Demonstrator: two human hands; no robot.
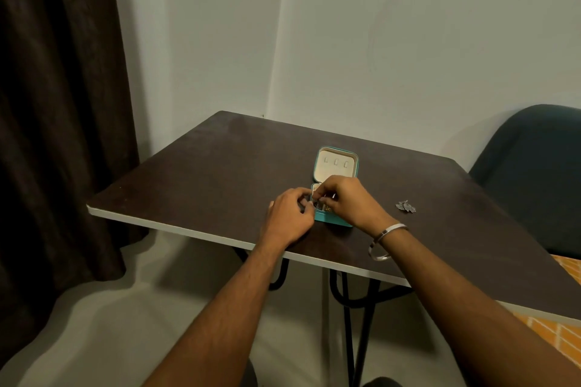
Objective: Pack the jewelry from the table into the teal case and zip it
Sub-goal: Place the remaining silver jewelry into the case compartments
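The small teal case (335,166) stands open on the dark table (204,173), its cream-lined lid upright at the back. Both my hands are over its base. My left hand (290,218) sits at the case's left edge with fingers curled, pinching something small there. My right hand (349,201) covers most of the base, fingertips pinching a small piece of jewelry inside; some gold and silver bits show between the hands. A silver jewelry piece (406,206) lies loose on the table to the right of the case.
A dark teal chair (534,166) stands at the table's right side. A dark curtain (56,104) hangs on the left. An orange patterned surface (562,339) shows at the lower right. A silver bangle (385,240) circles my right wrist.
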